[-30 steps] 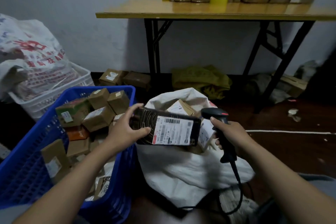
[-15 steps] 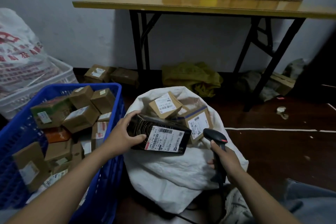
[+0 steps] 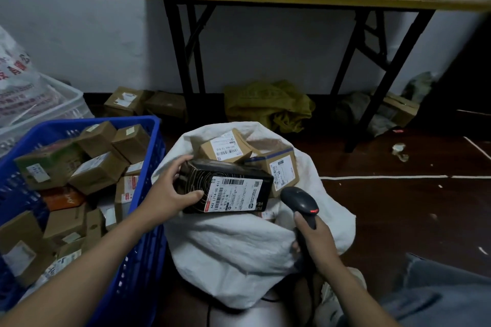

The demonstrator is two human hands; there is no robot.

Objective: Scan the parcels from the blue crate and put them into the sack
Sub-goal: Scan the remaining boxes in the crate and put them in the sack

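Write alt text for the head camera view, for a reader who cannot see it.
A person's left hand holds a black parcel with a white label over the open mouth of a white sack, while the right hand grips a black barcode scanner. A blue crate of cardboard parcels stands at the person's left.

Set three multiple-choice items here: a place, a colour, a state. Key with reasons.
1. The black parcel is: A on the table; B at the white sack's mouth; C on the floor.
2. The crate of parcels is: A blue; B red; C green.
3. The right hand: A hangs empty; B holds a box; C grips the scanner.
Key: 1 B, the left hand holds it at the sack's opening; 2 A, its mesh walls are blue; 3 C, its fingers wrap the scanner's handle.
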